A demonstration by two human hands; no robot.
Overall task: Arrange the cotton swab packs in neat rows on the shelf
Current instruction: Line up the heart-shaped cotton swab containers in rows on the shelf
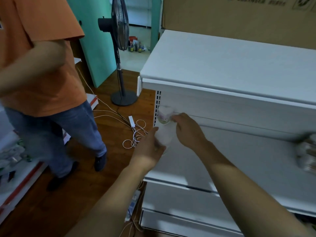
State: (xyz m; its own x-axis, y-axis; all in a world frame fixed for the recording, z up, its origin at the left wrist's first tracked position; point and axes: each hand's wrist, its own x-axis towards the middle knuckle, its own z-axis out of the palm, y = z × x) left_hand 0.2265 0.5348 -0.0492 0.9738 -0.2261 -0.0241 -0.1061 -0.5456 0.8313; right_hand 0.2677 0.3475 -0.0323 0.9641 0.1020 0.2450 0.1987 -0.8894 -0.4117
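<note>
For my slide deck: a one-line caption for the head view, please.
Both hands, left and right, hold a cotton swab pack at the white shelf.

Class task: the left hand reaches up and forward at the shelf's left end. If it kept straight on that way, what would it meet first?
Probably the cotton swab pack right above the left hand, then the shelf back panel behind it; blur makes depth uncertain.

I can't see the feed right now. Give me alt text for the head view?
Both hands hold a cotton swab pack at the left end of a white shelf: left hand low, right hand high. More packs blur at right; a person in orange and a fan stand left.
</note>
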